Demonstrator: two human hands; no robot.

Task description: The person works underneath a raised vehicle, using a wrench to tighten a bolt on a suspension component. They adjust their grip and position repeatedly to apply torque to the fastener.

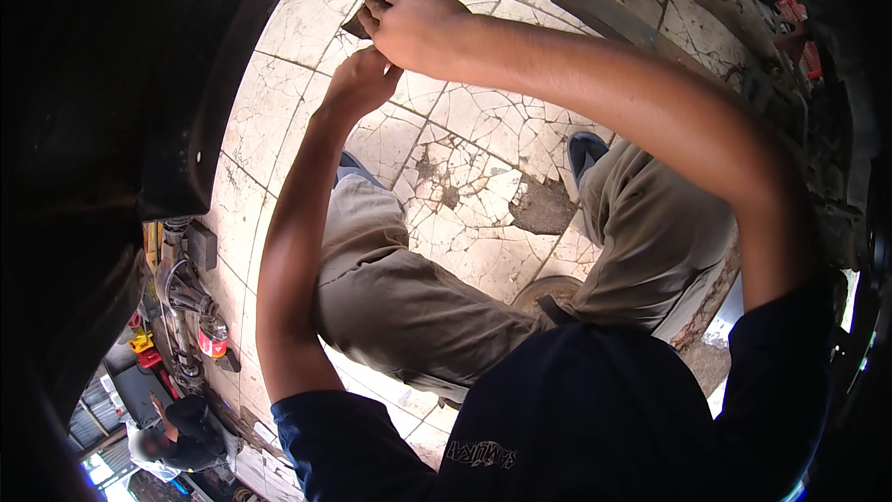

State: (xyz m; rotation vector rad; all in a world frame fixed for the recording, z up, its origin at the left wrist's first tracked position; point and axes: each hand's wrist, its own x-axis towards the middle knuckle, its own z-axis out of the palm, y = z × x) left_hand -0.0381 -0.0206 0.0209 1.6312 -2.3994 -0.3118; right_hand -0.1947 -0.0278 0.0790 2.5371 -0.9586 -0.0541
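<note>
Both my arms reach up to the top of the head view, and my hands meet beside a dark metal part. My right hand (416, 30) has its fingers curled over this dark bracket-like part (354, 28), which shows on both sides of the fingers. Its exact kind cannot be made out. Just below, my left hand (364, 80) is closed with bent fingers, close against the right hand's underside. Whatever the left fingers hold, if anything, is hidden. A long dark metal beam (567, 2) slants away to the right of the hands.
Cracked pale floor tiles (307, 84) lie below, with a broken patch (544, 205) between my feet. A large dark panel (84, 84) fills the left. Beyond it are a metal axle-like assembly (181, 288), a bottle (213, 338) and another person (181, 432). Red crates (792, 9) stand at upper right.
</note>
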